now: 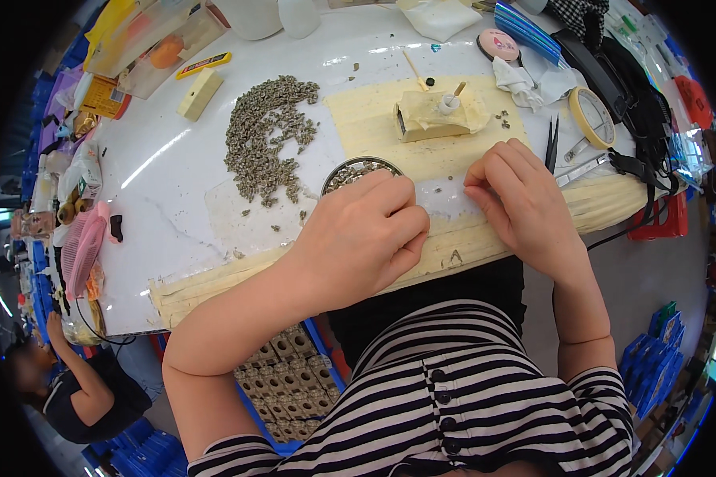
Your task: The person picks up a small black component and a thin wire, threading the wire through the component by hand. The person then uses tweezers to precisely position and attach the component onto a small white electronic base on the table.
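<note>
My left hand (366, 234) is closed with its fingers curled in, over the taped front edge of the table. Just beyond it stands a round metal dish (327, 184) with small metal parts in it, partly covered by the hand. My right hand (521, 195) is pinched, thumb against fingertips, at the right of a clear plastic patch (445, 208). Whatever either hand holds is too small or hidden to make out. A few tiny parts lie between the hands. Past them sits a tape-wrapped block (441, 118) with a short peg on top.
A heap of small metal parts (262, 135) spreads at left, near a cream block (200, 95) and a yellow box (204, 65). At right lie black tweezers (551, 145), a caliper-like tool (583, 169) and a round cream-rimmed dial (592, 118). Another person (87, 389) is at lower left.
</note>
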### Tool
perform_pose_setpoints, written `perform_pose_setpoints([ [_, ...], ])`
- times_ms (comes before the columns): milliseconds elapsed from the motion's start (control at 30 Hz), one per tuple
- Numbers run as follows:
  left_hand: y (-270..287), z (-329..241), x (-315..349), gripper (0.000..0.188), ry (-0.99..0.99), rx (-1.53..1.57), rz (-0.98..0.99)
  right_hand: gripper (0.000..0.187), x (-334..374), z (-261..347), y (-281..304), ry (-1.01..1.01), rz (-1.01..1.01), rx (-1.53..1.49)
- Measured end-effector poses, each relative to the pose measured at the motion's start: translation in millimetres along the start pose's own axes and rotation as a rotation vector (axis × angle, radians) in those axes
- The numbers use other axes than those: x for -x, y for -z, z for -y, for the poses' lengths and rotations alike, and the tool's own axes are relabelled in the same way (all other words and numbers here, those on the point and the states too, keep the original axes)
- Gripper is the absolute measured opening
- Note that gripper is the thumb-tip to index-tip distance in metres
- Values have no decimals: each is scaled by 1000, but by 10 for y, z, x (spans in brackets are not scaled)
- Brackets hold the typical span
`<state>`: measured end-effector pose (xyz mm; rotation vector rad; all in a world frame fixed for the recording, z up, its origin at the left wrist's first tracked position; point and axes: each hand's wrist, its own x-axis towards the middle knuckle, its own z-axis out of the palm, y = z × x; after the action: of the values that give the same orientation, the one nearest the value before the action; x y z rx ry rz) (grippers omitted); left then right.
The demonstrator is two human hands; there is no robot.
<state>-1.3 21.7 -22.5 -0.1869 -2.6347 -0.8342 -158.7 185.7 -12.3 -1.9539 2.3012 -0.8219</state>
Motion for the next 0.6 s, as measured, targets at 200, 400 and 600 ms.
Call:
perform_pose_setpoints([
  [200,32,-9,-8,14,11,-15,-27,14,-23,-4,-19,-8,-28,16],
  [400,4,-14,2,14,-16,-43,-8,14,-29,-44,-99,25,-119,56],
  [600,4,-6,12,15,-15,-20,-26,15,1,-62,-92,-19,-148,-23],
])
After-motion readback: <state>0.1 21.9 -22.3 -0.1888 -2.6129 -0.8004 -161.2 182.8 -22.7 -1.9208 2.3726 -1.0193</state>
